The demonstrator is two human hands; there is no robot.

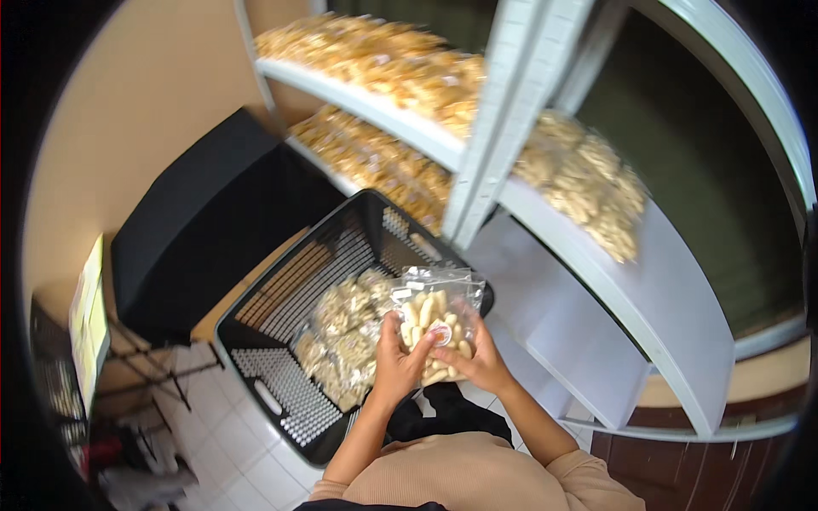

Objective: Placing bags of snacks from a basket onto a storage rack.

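A clear plastic bag of pale, finger-shaped snacks (425,310) with a round sticker is held in front of my body. My left hand (401,361) grips its left side, and my right hand (476,358) grips the right side, both thumbs lying on the front near the sticker. Beneath and to the left of the bag stands a black perforated plastic basket (255,300). Several more clear bags of pale snacks (348,313) lie in the basket. Part of the basket's right side is hidden behind my hands and the held bag.
White metal shelves (396,108) at the top hold many bags of golden snacks (377,57). On the right shelf (671,287) sits a pile of pale snack bags (581,179). A black-covered piece of furniture (204,191) is left of the basket, with a dark metal rack (172,377) below.
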